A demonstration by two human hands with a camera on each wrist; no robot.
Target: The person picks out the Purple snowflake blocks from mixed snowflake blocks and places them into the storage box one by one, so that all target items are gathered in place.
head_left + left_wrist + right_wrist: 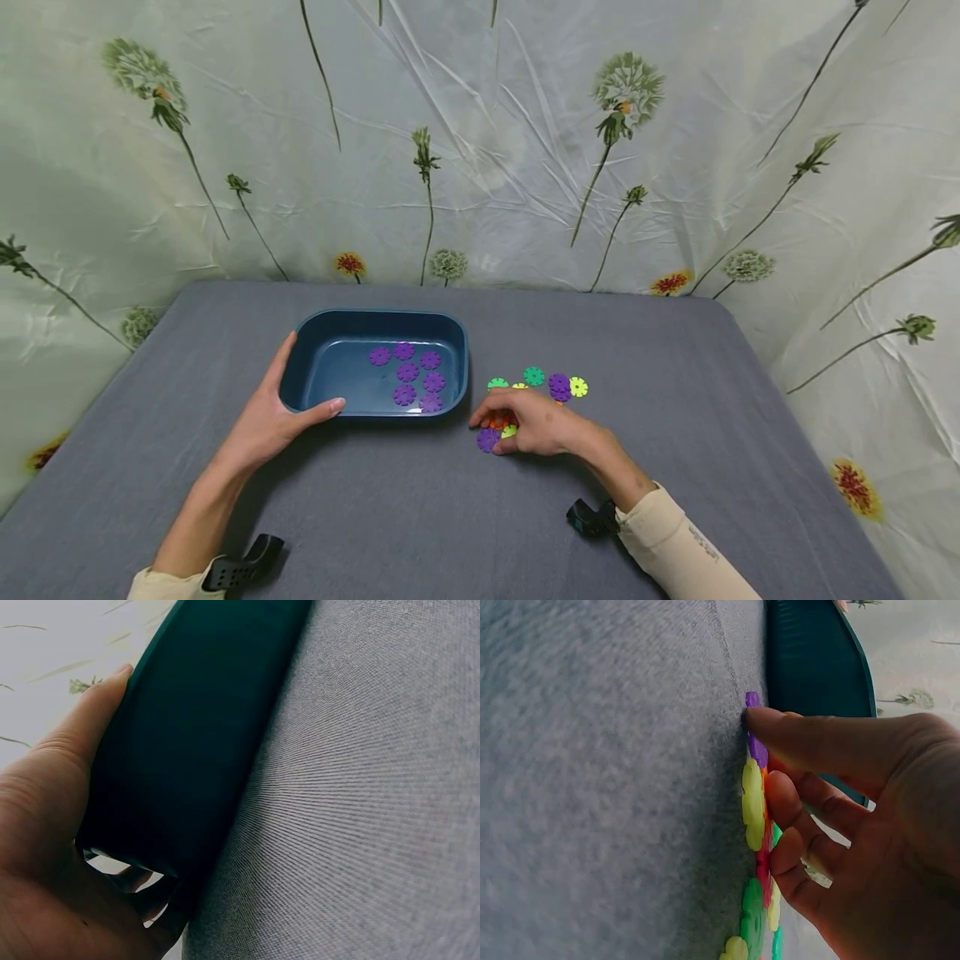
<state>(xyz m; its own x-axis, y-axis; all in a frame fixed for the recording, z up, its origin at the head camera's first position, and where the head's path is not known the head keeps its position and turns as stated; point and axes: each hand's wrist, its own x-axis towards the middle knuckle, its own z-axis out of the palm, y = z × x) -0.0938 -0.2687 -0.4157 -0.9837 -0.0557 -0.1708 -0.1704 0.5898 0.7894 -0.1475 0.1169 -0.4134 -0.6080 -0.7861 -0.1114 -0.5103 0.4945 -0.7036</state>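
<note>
Blue plastic tub (341,367) on a grey cloth-covered desk (420,517). Inside the tub, mostly toward its right end, seven purple snowflake discs (407,372). At the tub's left end, left hand (266,421) gripping it, thumb over the near rim, fingers along the outer wall. Just right of the tub, right hand (540,423) over loose discs, fingers bent, thumb touching a purple disc (487,440) near the tub's near right corner; pinched or only touched, impossible to tell. Farther right of the tub, green disc (533,376) and yellow disc (578,387). Behind the tub, desk's far edge, then floral curtain (510,208). In front of the tub, broad stretch of cloth.
</note>
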